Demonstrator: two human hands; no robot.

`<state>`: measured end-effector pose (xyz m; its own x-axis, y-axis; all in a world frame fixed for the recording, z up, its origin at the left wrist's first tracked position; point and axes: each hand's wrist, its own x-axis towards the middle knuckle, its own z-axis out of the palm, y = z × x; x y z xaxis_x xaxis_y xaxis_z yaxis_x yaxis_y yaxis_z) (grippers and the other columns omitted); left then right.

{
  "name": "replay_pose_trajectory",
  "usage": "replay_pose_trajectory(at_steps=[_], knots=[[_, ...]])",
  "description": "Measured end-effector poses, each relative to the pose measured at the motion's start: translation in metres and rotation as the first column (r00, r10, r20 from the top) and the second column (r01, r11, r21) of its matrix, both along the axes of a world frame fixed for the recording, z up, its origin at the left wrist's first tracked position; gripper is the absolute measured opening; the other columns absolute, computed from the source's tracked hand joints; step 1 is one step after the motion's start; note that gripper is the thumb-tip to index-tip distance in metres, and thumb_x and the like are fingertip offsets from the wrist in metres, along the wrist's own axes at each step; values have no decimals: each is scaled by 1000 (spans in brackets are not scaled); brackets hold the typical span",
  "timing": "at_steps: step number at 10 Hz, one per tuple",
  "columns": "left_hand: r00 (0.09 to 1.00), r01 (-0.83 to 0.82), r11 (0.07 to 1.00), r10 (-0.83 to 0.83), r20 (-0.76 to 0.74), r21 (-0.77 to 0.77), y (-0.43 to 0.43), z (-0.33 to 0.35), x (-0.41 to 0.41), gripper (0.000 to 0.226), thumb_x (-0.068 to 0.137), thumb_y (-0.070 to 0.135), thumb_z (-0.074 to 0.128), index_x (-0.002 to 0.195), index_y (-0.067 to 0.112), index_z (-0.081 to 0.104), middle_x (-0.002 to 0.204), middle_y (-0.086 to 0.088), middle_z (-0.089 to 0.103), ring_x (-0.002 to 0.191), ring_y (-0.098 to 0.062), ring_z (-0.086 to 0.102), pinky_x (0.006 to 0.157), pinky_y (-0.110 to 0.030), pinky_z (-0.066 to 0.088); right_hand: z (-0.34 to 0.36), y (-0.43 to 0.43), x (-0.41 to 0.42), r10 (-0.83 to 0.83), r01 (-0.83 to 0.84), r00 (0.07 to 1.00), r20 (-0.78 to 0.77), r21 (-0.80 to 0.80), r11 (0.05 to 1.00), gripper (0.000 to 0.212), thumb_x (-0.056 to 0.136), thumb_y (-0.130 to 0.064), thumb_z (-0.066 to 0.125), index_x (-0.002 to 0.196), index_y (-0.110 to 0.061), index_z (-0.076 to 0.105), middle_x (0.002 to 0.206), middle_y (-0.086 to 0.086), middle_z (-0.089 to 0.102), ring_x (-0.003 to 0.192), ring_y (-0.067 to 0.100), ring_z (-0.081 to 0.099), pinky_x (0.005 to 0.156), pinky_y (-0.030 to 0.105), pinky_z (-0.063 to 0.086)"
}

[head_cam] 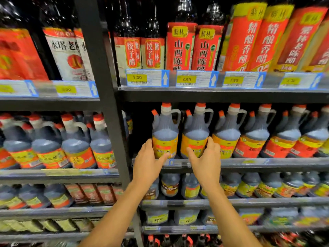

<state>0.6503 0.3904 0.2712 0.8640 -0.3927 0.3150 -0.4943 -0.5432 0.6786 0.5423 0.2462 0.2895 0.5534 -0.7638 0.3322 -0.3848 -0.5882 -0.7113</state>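
Two dark vinegar jugs with orange caps and yellow labels stand side by side at the left end of the middle shelf (249, 164). My left hand (148, 158) grips the lower part of the left jug (165, 131), thumb across its label. My right hand (206, 160) grips the lower part of the right jug (195, 132), thumb on the label and fingers round its right side. Both jugs stand upright on the shelf.
More jugs of the same kind (256, 134) line the shelf to the right. A black upright post (114, 122) divides the shelving. Tall red-labelled bottles (179, 47) and price tags (147, 77) fill the shelf above. Smaller bottles (170, 185) sit on the lower shelves.
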Motion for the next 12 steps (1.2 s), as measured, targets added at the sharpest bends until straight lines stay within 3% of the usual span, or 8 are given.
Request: replay_pose_trajectory(at_steps=[2, 4, 7, 9, 11, 12], knots=[[1000, -7, 999, 6, -11, -43, 0, 0, 1, 79, 81, 57, 71, 143, 18, 40, 129, -2, 62, 112, -24, 63, 87, -44, 56, -6, 3, 2, -22, 21, 997, 72, 24, 999, 82, 87, -48, 73, 149, -9, 38, 139, 9, 44, 129, 28, 44, 92, 38, 47], [1000, -21, 998, 21, 5, -54, -1, -2, 0, 70, 83, 56, 70, 138, 20, 45, 124, 1, 64, 109, -22, 63, 85, -43, 55, -5, -2, -1, 44, -53, 994, 99, 91, 994, 77, 87, -50, 72, 147, -12, 40, 133, 8, 60, 121, 30, 58, 92, 50, 52], [1000, -19, 997, 20, 9, -80, 0, -2, 0, 61, 83, 50, 74, 130, 19, 51, 119, 0, 65, 109, -19, 62, 77, -26, 44, -1, -9, -4, 123, -135, 987, 100, 116, 984, 66, 88, -42, 74, 141, -16, 45, 129, 5, 64, 118, 28, 61, 92, 49, 53], [999, 32, 998, -31, 28, -52, 2, -4, -1, 54, 86, 52, 69, 127, 22, 50, 121, 2, 65, 111, -18, 61, 79, -24, 44, 0, -13, -8, 164, -169, 984, 76, 62, 984, 65, 87, -44, 74, 140, -16, 47, 122, 4, 67, 107, 28, 64, 88, 47, 55], [989, 52, 997, -60, 137, 61, 14, -4, -8, 57, 95, 40, 60, 142, 17, 41, 130, -3, 56, 120, -21, 54, 88, -27, 43, -1, -21, -22, 250, -252, 966, -62, -33, 967, 61, 95, -35, 67, 148, -14, 41, 139, 2, 58, 128, 23, 54, 101, 44, 50], [976, 46, 995, -64, 209, 88, 24, -7, -15, 64, 96, 35, 58, 151, 13, 32, 140, -4, 51, 126, -22, 49, 97, -34, 45, -3, -22, -35, 228, -246, 965, -130, -148, 958, 53, 98, -35, 62, 145, -16, 47, 136, 0, 59, 127, 21, 54, 100, 41, 51]])
